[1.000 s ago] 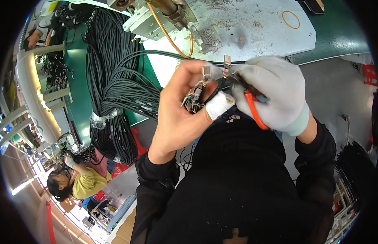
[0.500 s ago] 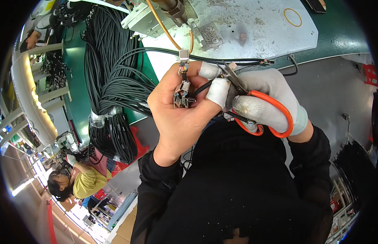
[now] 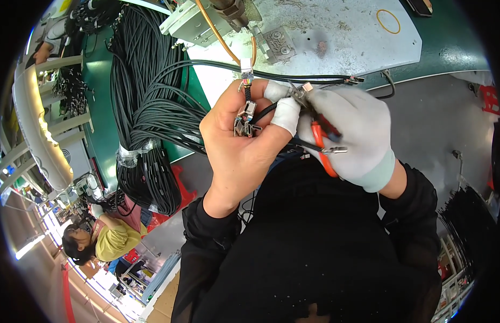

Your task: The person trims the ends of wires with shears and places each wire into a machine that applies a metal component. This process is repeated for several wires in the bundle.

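My left hand is closed on a bunch of black cables with metal plug connectors at their ends. White tape wraps its thumb and index fingertip. One connector stands up beyond the fingers. A black braided cable runs between thumb and index toward my right hand, which wears a pale glove. That hand is closed around scissors with orange handles, partly hidden and blurred. Its fingertips meet the cable end near a small copper-coloured piece. Another cable end lies below the gloved palm.
A thick bundle of black cables lies on the green table at left. Ahead stands a machine on a white plate with scattered metal bits and a yellow ring. A person in yellow works at lower left.
My right hand has turned over, with the scissor handles swinging down beneath its fingers and its fingertips moving up to the cable end. My left hand has shifted slightly right.
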{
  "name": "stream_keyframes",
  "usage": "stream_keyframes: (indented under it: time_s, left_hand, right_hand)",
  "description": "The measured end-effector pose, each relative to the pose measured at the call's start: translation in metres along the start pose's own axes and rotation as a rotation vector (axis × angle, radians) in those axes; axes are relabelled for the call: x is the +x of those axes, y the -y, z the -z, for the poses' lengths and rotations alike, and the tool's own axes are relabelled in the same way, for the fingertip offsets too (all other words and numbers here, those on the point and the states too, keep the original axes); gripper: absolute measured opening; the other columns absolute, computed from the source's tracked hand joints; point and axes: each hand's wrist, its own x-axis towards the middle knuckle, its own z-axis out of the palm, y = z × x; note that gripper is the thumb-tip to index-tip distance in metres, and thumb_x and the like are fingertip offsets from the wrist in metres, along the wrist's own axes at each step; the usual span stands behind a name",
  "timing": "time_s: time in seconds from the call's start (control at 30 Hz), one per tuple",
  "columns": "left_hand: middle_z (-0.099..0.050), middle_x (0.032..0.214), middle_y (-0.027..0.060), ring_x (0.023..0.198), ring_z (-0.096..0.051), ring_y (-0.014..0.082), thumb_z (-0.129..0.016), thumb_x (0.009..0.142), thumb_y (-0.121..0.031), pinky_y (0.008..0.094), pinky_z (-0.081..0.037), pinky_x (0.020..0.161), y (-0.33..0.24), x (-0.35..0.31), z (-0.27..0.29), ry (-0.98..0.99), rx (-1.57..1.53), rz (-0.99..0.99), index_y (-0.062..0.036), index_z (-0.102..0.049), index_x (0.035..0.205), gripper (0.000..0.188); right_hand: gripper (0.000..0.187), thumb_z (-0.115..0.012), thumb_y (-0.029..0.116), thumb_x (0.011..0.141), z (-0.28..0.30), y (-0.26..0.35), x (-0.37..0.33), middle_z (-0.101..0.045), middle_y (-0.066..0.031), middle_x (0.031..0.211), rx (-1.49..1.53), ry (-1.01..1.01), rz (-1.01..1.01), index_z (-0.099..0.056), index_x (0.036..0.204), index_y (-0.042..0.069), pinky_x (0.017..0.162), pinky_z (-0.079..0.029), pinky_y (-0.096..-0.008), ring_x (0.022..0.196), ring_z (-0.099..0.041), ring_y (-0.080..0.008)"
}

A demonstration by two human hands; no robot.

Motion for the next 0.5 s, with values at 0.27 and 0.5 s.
stream_keyframes:
  time_s: [0.27,0.5]
  left_hand:
    - [-0.054,0.071,-0.0043,0.061,-0.044,-0.0005,-0.067,0.077,0.003,0.0150,-0.037,0.055,0.002,-0.001,0.001,0.034,-0.114,0.059,0.0018,-0.060,0.091,0.015]
    - [-0.054,0.072,-0.0036,0.058,-0.044,0.0006,-0.065,0.080,0.000,0.0168,-0.035,0.050,0.034,0.005,0.012,-0.079,-0.116,0.233,0.0014,-0.059,0.090,0.012]
  right_hand:
    - [0.011,-0.059,0.011,0.081,0.024,0.006,0.012,-0.054,-0.0040,0.061,0.872,0.563,-0.735,-0.062,0.085,0.002,0.052,-0.042,-0.0234,0.055,-0.052,-0.0079]
    - [0.017,-0.057,0.010,0.082,0.047,0.016,0.006,-0.056,-0.0052,0.059,0.448,-0.001,-0.615,-0.063,0.094,-0.001,0.045,-0.042,-0.0243,0.043,-0.050,-0.0077]
